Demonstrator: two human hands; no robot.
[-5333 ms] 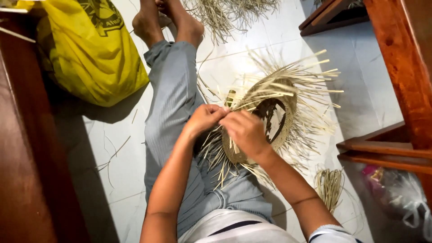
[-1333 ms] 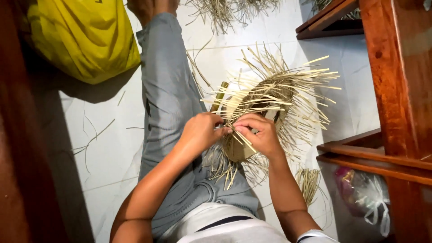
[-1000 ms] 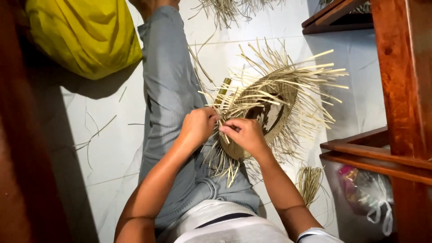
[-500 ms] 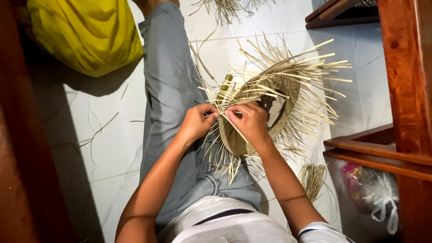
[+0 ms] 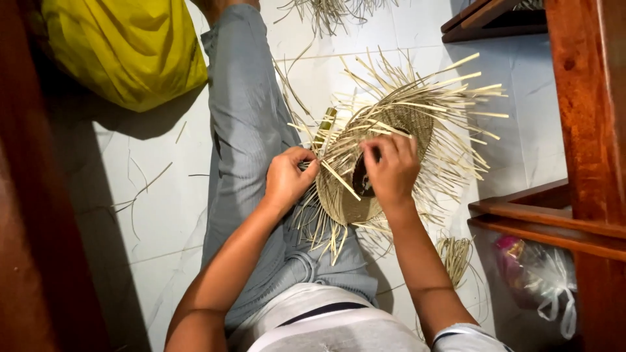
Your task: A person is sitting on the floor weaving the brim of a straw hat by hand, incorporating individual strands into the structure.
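Note:
A half-woven straw basket (image 5: pixel 391 124) with many loose pale strips sticking out rests against my outstretched leg in grey trousers (image 5: pixel 244 130). My left hand (image 5: pixel 289 177) pinches a strip at the basket's left rim. My right hand (image 5: pixel 390 168) lies over the woven body near its dark opening, fingers curled on the weave. One strip (image 5: pixel 339 180) runs slantwise between the two hands.
A yellow bag (image 5: pixel 124 49) lies at the upper left on the white tiled floor (image 5: pixel 163 195). Red-brown wooden furniture (image 5: pixel 580 130) stands along the right, with a plastic bag (image 5: pixel 541 277) beneath it. A small straw bundle (image 5: pixel 453 257) lies by my right arm. More straw (image 5: pixel 332 10) lies past my foot.
Over the last second my hands moved slightly apart; the right hand shifted from the rim onto the basket's body, and the basket turned a little.

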